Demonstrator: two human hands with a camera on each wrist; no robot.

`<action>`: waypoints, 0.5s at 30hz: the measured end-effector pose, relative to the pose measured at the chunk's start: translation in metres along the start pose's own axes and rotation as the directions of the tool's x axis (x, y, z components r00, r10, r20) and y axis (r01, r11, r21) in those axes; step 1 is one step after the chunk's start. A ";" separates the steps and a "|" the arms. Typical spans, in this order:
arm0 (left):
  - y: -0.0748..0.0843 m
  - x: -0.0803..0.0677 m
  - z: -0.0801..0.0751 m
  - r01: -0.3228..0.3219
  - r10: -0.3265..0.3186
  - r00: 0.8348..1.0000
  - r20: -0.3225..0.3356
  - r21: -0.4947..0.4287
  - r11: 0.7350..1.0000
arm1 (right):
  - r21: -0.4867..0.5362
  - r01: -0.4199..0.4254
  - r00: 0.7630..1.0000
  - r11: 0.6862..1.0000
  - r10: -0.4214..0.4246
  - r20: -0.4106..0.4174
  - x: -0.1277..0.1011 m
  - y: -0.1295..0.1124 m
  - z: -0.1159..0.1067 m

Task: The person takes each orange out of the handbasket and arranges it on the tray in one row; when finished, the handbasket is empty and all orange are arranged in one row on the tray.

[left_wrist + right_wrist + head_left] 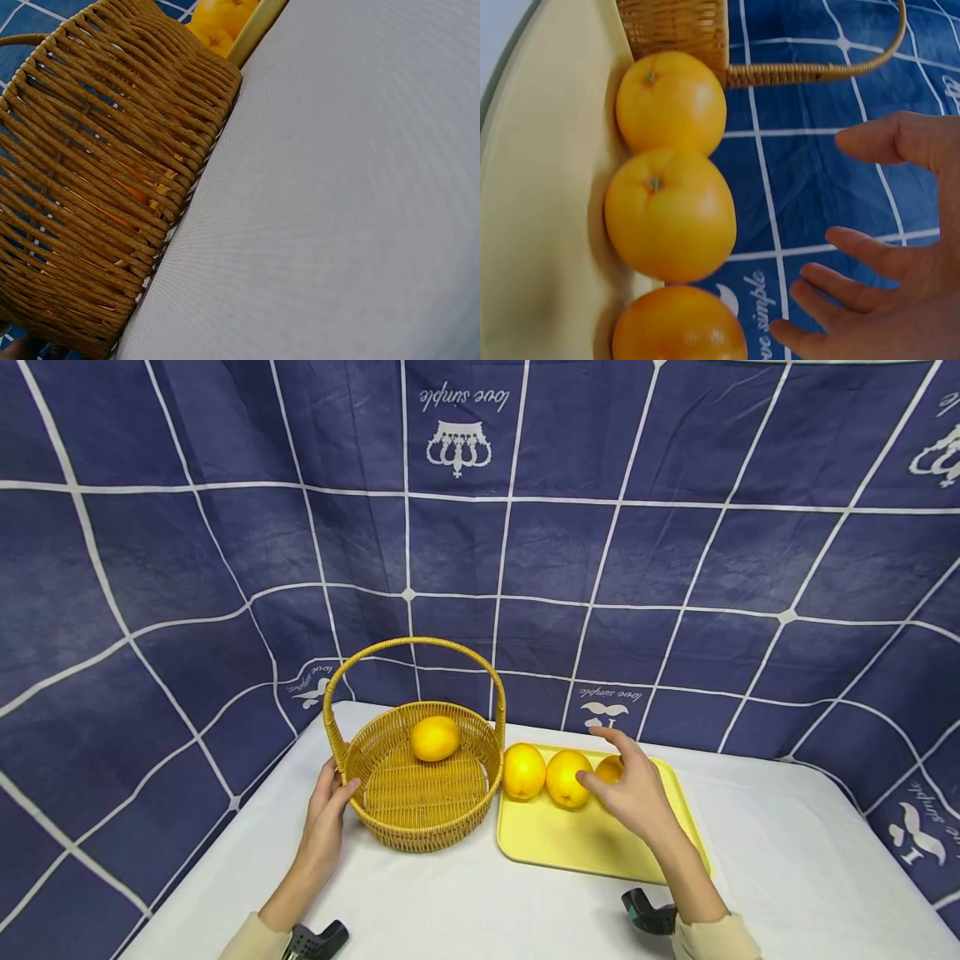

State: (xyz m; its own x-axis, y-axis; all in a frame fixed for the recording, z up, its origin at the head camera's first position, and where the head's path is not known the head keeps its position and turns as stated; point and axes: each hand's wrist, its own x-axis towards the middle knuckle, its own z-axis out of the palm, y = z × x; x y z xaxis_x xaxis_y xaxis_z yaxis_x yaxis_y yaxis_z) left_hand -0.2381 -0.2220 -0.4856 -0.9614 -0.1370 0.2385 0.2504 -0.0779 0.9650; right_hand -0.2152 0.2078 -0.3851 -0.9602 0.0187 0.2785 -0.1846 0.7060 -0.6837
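Observation:
A woven wicker basket (420, 839) with a tall hoop handle stands on the left, one orange (435, 739) inside it at the back. My left hand (324, 810) holds the basket's left side, thumb at the rim; its fingers are mostly hidden behind the wall. Three more oranges sit in a row along the back of a yellow tray (585, 847): a left one (523, 771), a middle one (567, 778) and a right one (609, 769) partly covered by my right hand (633, 789). That hand hovers over the row, thumb and fingers spread, apart from the oranges in the right wrist view.
The tray's left edge lies close beside the basket. A white cloth (450, 902) covers the table. Behind and at both sides hangs a dark blue curtain (562, 552) with white grid lines.

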 end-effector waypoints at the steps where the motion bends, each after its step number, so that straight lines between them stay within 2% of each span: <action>1: 0.000 0.000 0.000 -0.002 0.002 1.000 0.001 -0.001 1.000 | 0.005 0.003 1.000 1.000 -0.003 0.004 -0.001 -0.002 0.002; 7: 0.001 -0.001 0.000 -0.011 0.011 1.000 0.008 -0.014 1.000 | 0.039 0.024 0.999 0.999 -0.025 0.030 -0.004 -0.011 0.012; 15: 0.001 0.000 0.000 0.000 0.000 1.000 0.011 -0.003 1.000 | 0.211 0.019 0.994 0.977 -0.041 0.102 -0.005 -0.016 0.021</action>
State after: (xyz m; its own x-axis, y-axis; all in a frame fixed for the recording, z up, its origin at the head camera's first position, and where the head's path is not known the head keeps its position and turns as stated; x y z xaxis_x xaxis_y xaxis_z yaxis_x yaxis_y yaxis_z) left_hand -0.2375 -0.2217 -0.4846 -0.9625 -0.1260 0.2401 0.2511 -0.0803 0.9646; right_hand -0.2122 0.1809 -0.3896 -0.9682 -0.0824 0.2362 -0.2425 0.5405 -0.8056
